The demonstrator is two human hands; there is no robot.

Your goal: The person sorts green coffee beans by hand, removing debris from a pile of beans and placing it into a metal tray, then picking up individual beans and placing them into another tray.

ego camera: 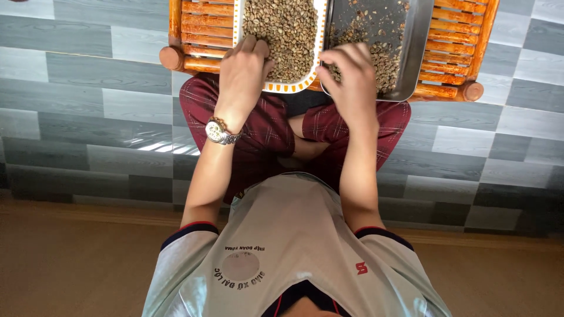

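1. Two trays stand side by side, touching, on one low table of orange-brown wooden slats (455, 47). Count: one white rectangular tray with an orange-dotted rim (320, 35), one grey metal rectangular tray (420, 41).
2. White tray: filled edge to edge with pale greenish-tan beans (282, 29), too many to count. Metal tray: a thinner heap of the same pale beans (385, 61) at its near end, with dark specks and scattered beans over the bare metal farther back.
3. Left hand (244, 73): lies palm down on the near edge of the white tray, fingertips in the beans, fingers together and slightly bent. Whether anything is pinched beneath them cannot be told.
4. Right hand (349, 76): sits over the seam between the two trays, at the near corner of the metal one, fingers curled inward with the tips drawn close. Whether a bean is held cannot be told; the fingertips hide it.
5. One metal wristwatch with a pale dial (218, 131) on the left wrist.
6. The person sits cross-legged in dark red checked trousers (264, 126), knees just under the table's near edge, and wears a white short-sleeved shirt with dark trimmed cuffs (294, 235).
7. Floor beneath: grey rectangular tiles in mixed shades (88, 88); a tan band (70, 264) borders them nearest the camera.
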